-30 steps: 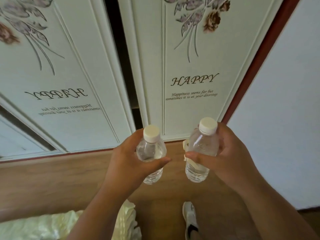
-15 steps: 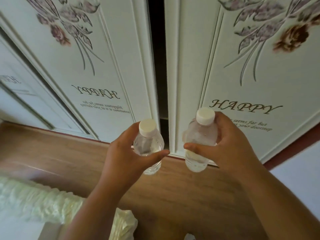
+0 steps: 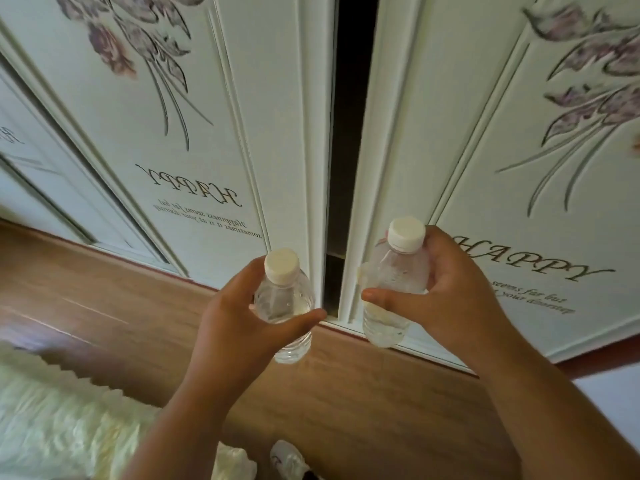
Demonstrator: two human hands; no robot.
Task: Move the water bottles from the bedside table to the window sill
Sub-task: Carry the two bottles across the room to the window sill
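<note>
I carry two small clear water bottles with white caps, both upright in front of me. My left hand (image 3: 239,327) grips the left bottle (image 3: 284,299) around its shoulder, thumb across the front. My right hand (image 3: 450,306) grips the right bottle (image 3: 394,275) the same way, a little higher and farther away. The bottles are a hand's width apart and do not touch. Neither the bedside table nor the window sill is in view.
White wardrobe doors (image 3: 214,140) with flower prints and "HAPPY" lettering stand straight ahead, a dark gap (image 3: 349,133) between two of them. Wooden floor (image 3: 346,410) lies below. A pale ruffled bed cover (image 3: 59,420) fills the lower left; a white shoe (image 3: 287,459) shows at the bottom.
My view has swung left along the wardrobe: the door gap now sits ahead and the bed cover has come in at lower left. Both hands keep the same grip on the bottles.
</note>
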